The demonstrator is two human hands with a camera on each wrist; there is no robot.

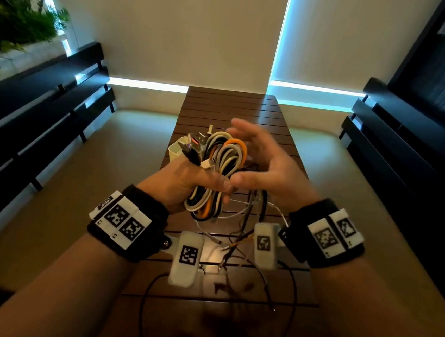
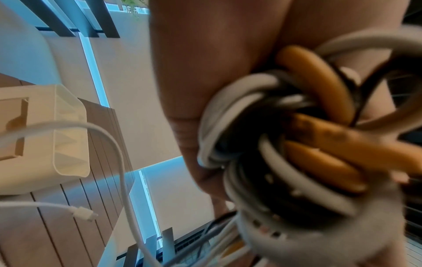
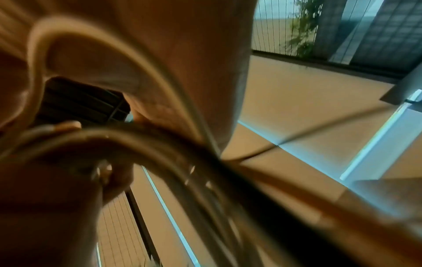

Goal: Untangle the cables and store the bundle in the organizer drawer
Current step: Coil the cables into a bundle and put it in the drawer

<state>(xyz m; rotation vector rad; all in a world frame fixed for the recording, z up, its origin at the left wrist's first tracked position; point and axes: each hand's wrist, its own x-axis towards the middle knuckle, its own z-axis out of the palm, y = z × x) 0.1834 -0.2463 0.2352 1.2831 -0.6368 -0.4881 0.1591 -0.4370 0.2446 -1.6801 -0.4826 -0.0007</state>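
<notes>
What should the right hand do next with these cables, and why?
Probably close the right hand round the upper loops of the bundle to steady it. The left hand already grips the bundle's middle, the right is open beside it, and loose ends still trail down onto the table. The white organizer sits just behind.

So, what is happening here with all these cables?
A person stands at a slatted wooden table. The left hand grips a coiled cable bundle of white, orange and dark cables. The right hand is open beside it. Loose ends hang down. A white organizer waits on the table.
</notes>
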